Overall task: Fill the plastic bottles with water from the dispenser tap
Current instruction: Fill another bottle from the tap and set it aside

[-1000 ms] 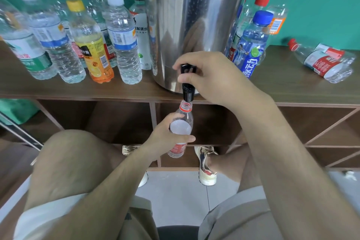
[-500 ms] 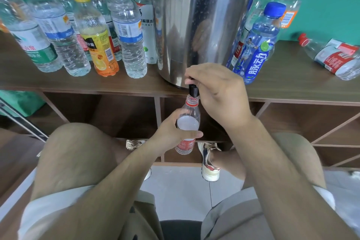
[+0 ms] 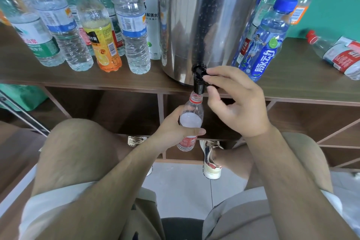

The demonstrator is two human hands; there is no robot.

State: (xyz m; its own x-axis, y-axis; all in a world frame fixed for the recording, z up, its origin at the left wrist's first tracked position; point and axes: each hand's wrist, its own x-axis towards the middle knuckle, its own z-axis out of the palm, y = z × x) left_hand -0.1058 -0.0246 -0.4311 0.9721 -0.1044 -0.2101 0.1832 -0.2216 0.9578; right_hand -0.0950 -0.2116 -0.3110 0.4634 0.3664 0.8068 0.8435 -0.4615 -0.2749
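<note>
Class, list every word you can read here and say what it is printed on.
"脉动": blue-capped bottle.
"解质水", "ERGY": white-labelled bottle.
"山泉": green-labelled bottle.
"汁源": yellow-capped bottle.
Too blurred to read: red labels on the held bottle and the lying bottle; small print on the blue-labelled bottles.

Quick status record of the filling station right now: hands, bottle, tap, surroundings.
Left hand: grips small bottle around its middle
Right hand: thumb and forefinger pinch the tap
Bottle mouth: uncapped, just under the tap spout
Dispenser: steel, on the shelf, capped bottles either side
Lying bottle: far right of shelf, capped
</note>
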